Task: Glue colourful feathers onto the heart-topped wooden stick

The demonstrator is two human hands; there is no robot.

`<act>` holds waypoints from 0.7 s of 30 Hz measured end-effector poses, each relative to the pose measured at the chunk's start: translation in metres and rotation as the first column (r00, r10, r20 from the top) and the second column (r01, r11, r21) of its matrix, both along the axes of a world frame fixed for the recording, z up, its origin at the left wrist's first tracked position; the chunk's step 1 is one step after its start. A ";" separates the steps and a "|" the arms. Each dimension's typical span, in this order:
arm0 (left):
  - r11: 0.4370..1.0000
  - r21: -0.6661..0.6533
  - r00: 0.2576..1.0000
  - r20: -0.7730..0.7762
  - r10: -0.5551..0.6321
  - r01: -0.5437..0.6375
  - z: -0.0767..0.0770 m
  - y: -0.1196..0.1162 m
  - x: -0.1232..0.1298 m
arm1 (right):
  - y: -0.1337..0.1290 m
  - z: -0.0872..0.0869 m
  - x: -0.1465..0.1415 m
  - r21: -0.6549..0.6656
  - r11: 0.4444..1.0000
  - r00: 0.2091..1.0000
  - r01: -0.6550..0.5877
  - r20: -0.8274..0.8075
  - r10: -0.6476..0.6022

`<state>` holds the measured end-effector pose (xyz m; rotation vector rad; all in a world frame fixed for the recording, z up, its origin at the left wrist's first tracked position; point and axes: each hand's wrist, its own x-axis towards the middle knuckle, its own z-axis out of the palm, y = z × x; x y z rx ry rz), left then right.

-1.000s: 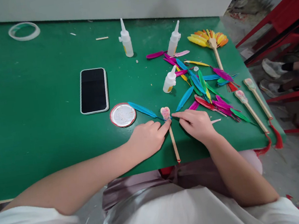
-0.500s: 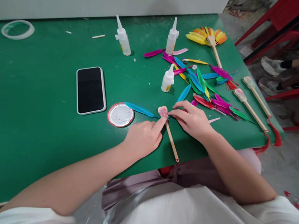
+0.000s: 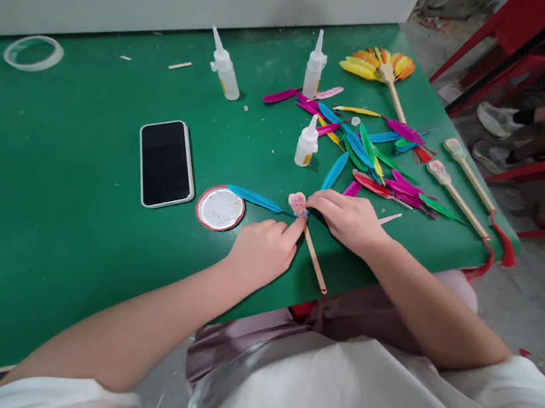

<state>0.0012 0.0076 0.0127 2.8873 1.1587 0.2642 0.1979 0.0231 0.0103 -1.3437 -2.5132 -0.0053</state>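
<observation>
Pale wooden stick with a heart-shaped, pink-speckled head (image 3: 315, 258): flat on the glossy green tabletop (image 3: 71, 163) before the person, head away, handle end at the near edge.
Left hand (image 3: 264, 250): index finger stretched out, its tip at the base of the heart; the others curl under, and whether they grasp anything cannot be told.
Right hand (image 3: 347, 219): thumb and index bent close together beside the heart, near a blue quill; cannot tell whether they pinch it.
Slender blue feathers: one (image 3: 258, 199) runs from the heart's base to a round white disc with a red rim (image 3: 219, 209), overlapping its edge; another (image 3: 335, 171) slants out beyond the right hand.
Translucent white nozzle bottles (image 3: 306, 149): three, upright beyond the hands.
Loose multicoloured feathers (image 3: 356, 146): scattered to the right.
Yellow-orange feather fan (image 3: 360, 69): far right corner.
Red-tasselled wooden sticks (image 3: 461, 202): two, near the right edge.
Black-screened phone (image 3: 165, 163): left of the nearest bottle, above the disc.
</observation>
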 end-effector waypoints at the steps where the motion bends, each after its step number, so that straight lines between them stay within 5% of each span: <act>1: 1.000 -0.007 1.000 -0.007 0.005 -0.005 0.000 0.000 0.000 | 0.000 0.001 0.000 0.010 1.000 1.000 -0.005 0.015 0.005; 11: 0.999 -0.038 0.999 -0.051 0.002 -0.004 -0.002 -0.001 0.001 | 0.008 0.005 0.005 0.149 0.966 0.975 -0.211 0.094 0.199; 21: 1.000 0.008 0.999 -0.034 0.002 -0.001 -0.003 -0.001 0.001 | 0.009 0.005 0.005 0.150 0.964 0.973 -0.218 0.108 0.203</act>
